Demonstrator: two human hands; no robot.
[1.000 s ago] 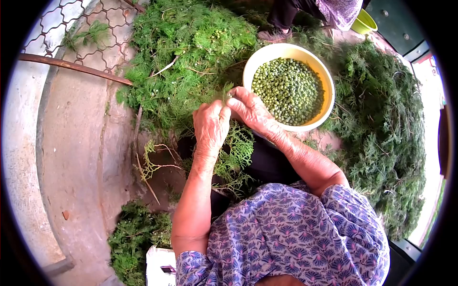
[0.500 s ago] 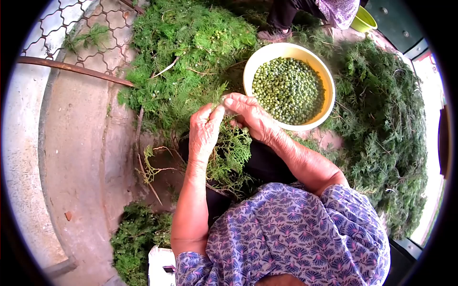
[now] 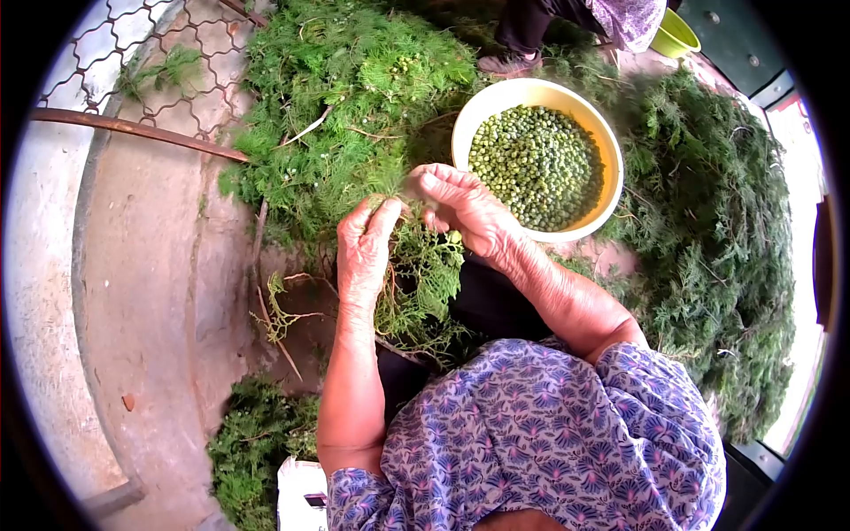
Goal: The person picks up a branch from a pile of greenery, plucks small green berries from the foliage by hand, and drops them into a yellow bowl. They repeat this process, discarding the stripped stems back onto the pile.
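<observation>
My left hand (image 3: 364,248) is closed on a green sprig, thumb and forefinger pinched around it. Just to its right, my right hand (image 3: 469,211) has curled fingers, thumb against forefinger; what they hold, if anything, is too small and blurred to name. Beneath both hands, a leafy green branch (image 3: 425,279) lies over my dark-clothed lap. Beyond my right hand stands a pale yellow basin (image 3: 614,181), holding many small round green cones (image 3: 536,164).
Cut green branches (image 3: 345,80) are heaped ahead and to the left, with another large heap (image 3: 708,248) at right. A person's shoe (image 3: 509,65) and a green basin (image 3: 676,37) are at the top. A rusty bar (image 3: 142,128) crosses the left side.
My left hand has moved slightly left and down with the sprig. My right hand has separated from it, leaving a gap between the fingertips.
</observation>
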